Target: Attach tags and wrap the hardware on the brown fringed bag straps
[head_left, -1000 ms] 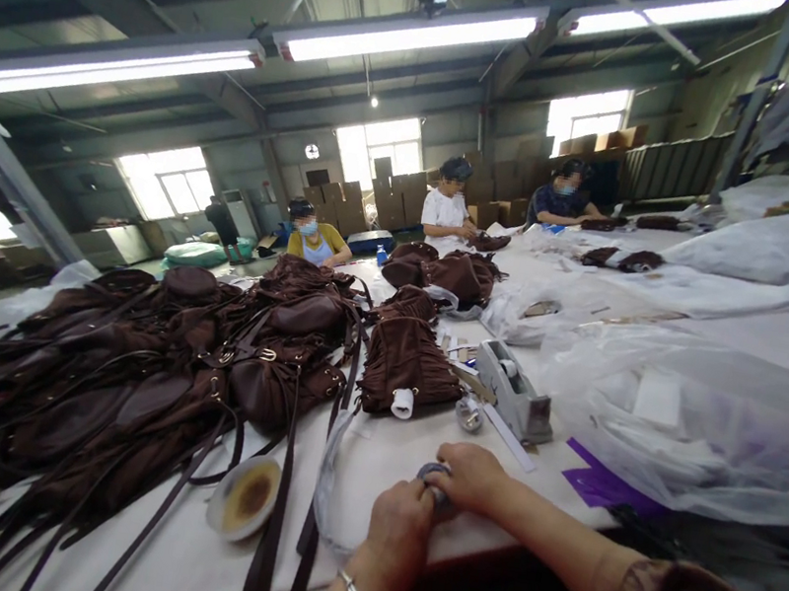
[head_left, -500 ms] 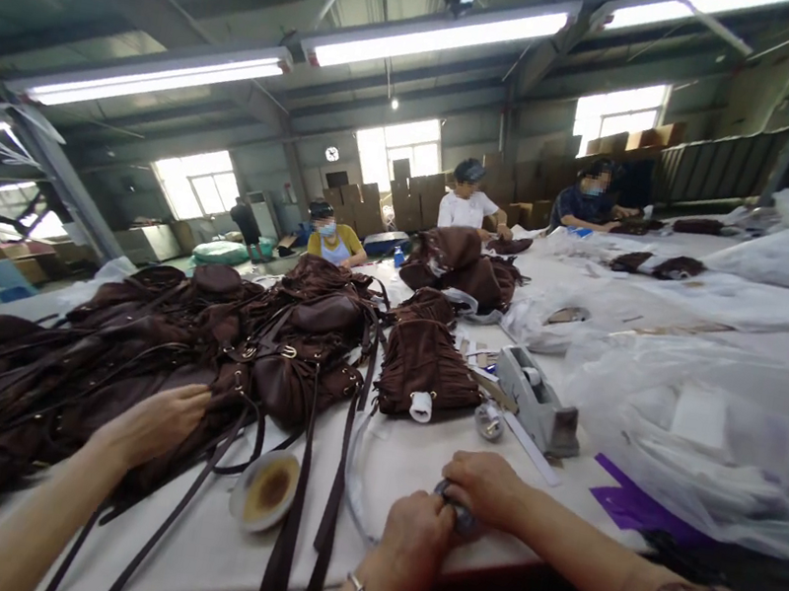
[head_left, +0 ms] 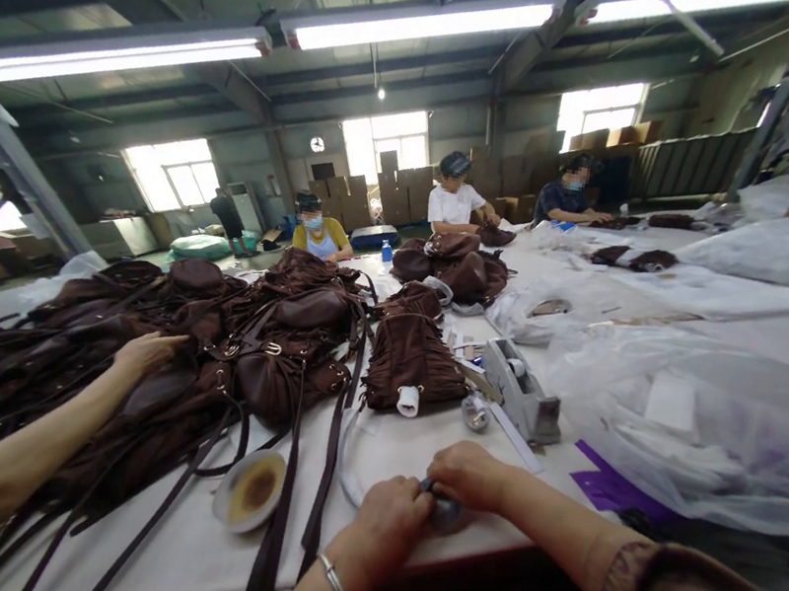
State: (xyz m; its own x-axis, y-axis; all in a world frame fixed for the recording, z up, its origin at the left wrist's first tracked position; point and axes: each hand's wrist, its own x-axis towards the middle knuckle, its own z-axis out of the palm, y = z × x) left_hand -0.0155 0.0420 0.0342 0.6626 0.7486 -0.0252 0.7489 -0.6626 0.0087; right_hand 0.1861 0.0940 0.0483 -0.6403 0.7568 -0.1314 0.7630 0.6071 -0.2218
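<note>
My left hand [head_left: 394, 515], a silver bangle at its wrist, is closed on a small grey object [head_left: 444, 511] at the table's front edge. My right hand [head_left: 467, 477] is closed on the same object; the fingers hide most of it, so its kind is unclear. A pale, thin strip [head_left: 341, 457] curves over the table up from my left hand. Beyond my hands lies a brown fringed bag [head_left: 407, 353] with a white roll [head_left: 409, 401] at its near end. A bowl [head_left: 249, 490] with brownish contents stands left of my left hand.
A co-worker's arm [head_left: 77, 405] reaches from the left over a heap of brown bags [head_left: 200, 335] with long straps. A grey tape dispenser [head_left: 520, 390], a clear roll [head_left: 475, 411] and plastic sheeting [head_left: 733, 429] lie to the right. Several people work across the table.
The co-worker's hand has moved left and farther over the bag heap. My hands stay together on the grey object. The view has shifted slightly, moving the scene left.
</note>
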